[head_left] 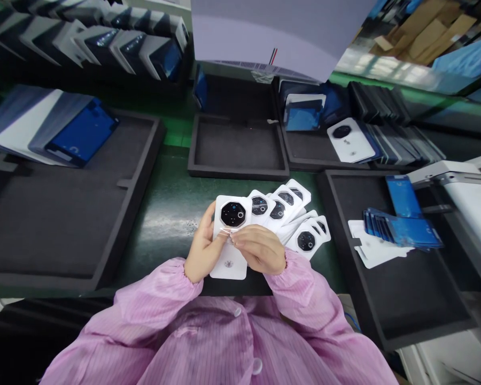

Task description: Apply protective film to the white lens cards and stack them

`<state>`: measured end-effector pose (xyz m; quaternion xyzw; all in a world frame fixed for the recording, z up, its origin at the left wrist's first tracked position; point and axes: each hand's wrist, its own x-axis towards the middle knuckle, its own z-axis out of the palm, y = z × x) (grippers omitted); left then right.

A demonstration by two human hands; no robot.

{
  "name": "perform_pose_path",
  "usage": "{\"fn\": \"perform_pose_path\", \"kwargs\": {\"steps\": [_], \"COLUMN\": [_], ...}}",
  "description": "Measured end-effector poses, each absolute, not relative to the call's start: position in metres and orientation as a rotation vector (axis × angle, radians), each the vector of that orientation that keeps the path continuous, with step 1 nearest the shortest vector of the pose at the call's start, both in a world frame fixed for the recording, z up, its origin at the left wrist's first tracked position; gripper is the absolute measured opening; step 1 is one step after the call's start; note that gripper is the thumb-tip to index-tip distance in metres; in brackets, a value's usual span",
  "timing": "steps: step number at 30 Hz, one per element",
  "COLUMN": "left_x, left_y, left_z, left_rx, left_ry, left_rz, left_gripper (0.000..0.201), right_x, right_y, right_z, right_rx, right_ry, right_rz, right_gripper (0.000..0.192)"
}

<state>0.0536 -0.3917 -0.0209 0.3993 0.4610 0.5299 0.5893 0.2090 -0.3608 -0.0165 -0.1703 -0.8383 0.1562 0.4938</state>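
Observation:
A white phone back panel (229, 267) with a black octagonal camera area lies upright in front of me. My left hand (205, 243) grips its left edge, thumb over the front. Just below the camera area, my right hand (260, 247) has its fingertips pinched together over the panel. A thin, shiny sliver shows between the two hands' fingertips, too small to name. Right beside the held panel, several similar white panels (306, 241) lie fanned out and overlapping on the green table (164, 208). My right wrist is close to the lowest of them.
A dark tray (144, 176) on the left holds blue-faced panels (82, 131). Behind is another dark tray (240, 172), below a big pale box (272, 32). The right tray (420, 315) carries blue film-like pieces (404, 198) and white sheets. Racks of panels (164, 59) stand at the back.

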Motion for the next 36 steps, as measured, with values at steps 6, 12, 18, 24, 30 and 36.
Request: {"fn": "perform_pose_path", "kwargs": {"steps": [6,12,18,24,30,36], "left_x": [0.0525,0.0524,0.0523,0.0523,0.0525,0.0525], "left_y": [-0.3920,-0.3926,-0.3914,-0.3910,-0.3916,-0.3916], "left_z": [-0.0176,-0.0156,-0.0166,-0.0164,-0.0155,-0.0127], "left_rx": [0.943,0.893,0.835,0.817,0.827,0.827], "left_ry": [1.054,1.060,1.056,1.057,1.065,1.066], "left_rz": [1.238,1.208,1.195,1.192,1.193,1.193], "left_gripper": [0.069,0.072,0.075,0.077,0.077,0.075], "right_x": [0.2093,0.2097,0.2094,0.2096,0.2096,0.2096], "right_y": [-0.3606,-0.3618,-0.3617,-0.3622,-0.3625,-0.3621], "right_z": [-0.0155,-0.0170,-0.0180,-0.0186,-0.0175,-0.0167], "right_rx": [-0.406,-0.427,-0.436,-0.443,-0.447,-0.437], "right_ry": [-2.040,-2.039,-2.037,-2.043,-2.044,-2.047], "right_rz": [0.390,0.393,0.398,0.414,0.399,0.398], "right_gripper": [0.031,0.032,0.033,0.035,0.037,0.037]}}
